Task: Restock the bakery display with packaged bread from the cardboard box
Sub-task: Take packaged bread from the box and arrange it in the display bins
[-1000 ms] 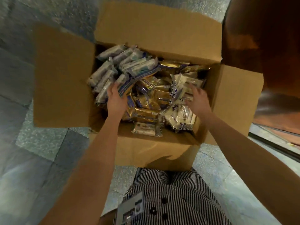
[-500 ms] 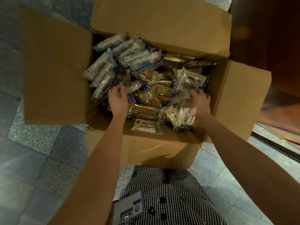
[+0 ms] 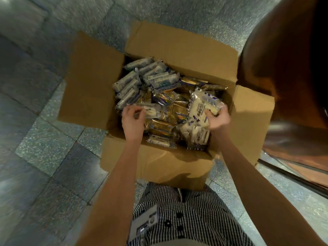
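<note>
The cardboard box [image 3: 156,164] stood on the speckled stone floor [image 3: 44,139], just ahead of the person's striped garment [image 3: 191,219], with its flaps folded outward. Inside lay a loose heap of packaged bread: grey-white packets [image 3: 142,75] stacked toward the far left corner, gold-wrapped packets [image 3: 160,125] in the middle, and white ones along the right side. The right hand [image 3: 217,119] reached into the right side of the box, its fingers curled round the near edge of a white packet [image 3: 202,103], which was tilted up above the others. The left hand [image 3: 132,121] was over the left side of the heap, fingers bent and pinching the end of a slim pale packet [image 3: 152,111], though blur softened the grip. A badge [image 3: 144,224] hung on the garment, and dark polished wood [image 3: 292,77] rose at the right.
</note>
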